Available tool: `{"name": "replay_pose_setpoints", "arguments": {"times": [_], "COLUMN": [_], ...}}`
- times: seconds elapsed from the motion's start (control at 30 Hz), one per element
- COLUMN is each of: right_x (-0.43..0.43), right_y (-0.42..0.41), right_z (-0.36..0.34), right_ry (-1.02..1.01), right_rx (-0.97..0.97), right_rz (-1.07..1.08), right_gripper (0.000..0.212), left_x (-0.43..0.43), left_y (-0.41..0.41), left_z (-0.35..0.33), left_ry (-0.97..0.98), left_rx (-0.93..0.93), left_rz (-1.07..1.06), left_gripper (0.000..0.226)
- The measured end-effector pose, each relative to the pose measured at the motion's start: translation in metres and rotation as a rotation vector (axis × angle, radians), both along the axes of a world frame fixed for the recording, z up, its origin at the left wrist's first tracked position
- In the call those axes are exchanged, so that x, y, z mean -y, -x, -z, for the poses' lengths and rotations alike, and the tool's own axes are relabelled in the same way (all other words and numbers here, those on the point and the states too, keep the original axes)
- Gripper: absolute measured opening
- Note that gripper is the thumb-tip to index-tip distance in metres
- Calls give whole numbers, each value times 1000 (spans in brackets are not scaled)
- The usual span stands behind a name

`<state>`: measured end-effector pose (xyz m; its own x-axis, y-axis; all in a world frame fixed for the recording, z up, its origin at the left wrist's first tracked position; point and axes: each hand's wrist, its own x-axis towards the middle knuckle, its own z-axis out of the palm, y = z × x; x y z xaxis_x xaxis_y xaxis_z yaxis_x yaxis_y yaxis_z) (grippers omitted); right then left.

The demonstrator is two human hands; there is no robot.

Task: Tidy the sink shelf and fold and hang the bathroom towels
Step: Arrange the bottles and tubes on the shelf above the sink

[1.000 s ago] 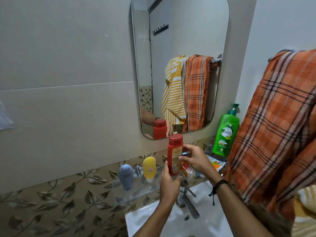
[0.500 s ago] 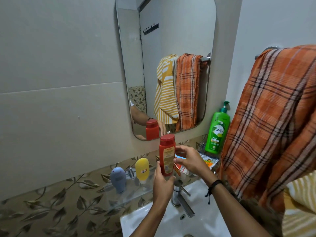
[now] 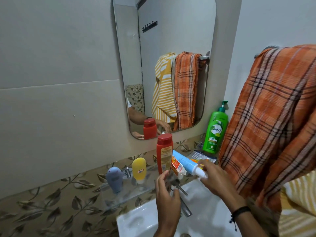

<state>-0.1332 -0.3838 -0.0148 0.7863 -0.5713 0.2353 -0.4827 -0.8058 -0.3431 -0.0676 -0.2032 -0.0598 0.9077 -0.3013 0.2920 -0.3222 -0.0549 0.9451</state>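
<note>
at frame centre a red bottle (image 3: 164, 153) stands upright on the glass shelf (image 3: 119, 192); the left hand (image 3: 168, 195) hovers open below it. the right hand (image 3: 213, 178) grips a blue tube's (image 3: 185, 164) white cap, tube slanting up-left.

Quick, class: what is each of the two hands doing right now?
Left hand: open, just below the red bottle.
Right hand: closed on the blue tube.

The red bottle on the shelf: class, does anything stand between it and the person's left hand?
Nothing visible does. The left hand is open just below the red bottle, its fingers at the bottle's base. The blue tube lies to the right, held by the right hand.
</note>
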Motion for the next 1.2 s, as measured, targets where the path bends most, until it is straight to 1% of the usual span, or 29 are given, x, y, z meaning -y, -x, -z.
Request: {"name": "replay_pose_setpoints", "arguments": {"times": [0.2, 0.27, 0.33, 0.43, 0.6, 0.8, 0.93, 1.1, 1.2], "right_x": [8, 10, 10, 15, 21, 26, 25, 32, 35], "right_y": [-1, -1, -2, -8, -27, -54, -64, -66, -65], "right_z": [-17, -32, -48, -73, -104, -117, -115, -111, -109], "right_ry": [-154, -244, -285, -259, -256, -338, -375, -412, -416], "right_rx": [273, 391, 437, 381, 290, 299, 329, 356, 364], "right_rz": [-33, -57, -67, -69, -131, -238, -243, -266, -297], "right_gripper": [39, 33, 24, 22, 20, 24, 30, 30, 31], "left_x": [9, 12, 14, 18, 22, 31, 38, 49, 55], "left_y": [7, 5, 3, 1, -1, -3, -7, -13, -17], "left_z": [-6, -7, -6, -6, -11, -20, -22, -27, -29], "left_ry": [-116, -136, -174, -239, -275, -319, -374, -362, -331], "left_rx": [247, 286, 311, 294, 263, 282, 272, 206, 152], "left_rz": [89, 122, 154, 200, 234, 300, 324, 323, 297], "left_gripper": [66, 64, 65, 69, 70, 77, 83, 80, 72]}}
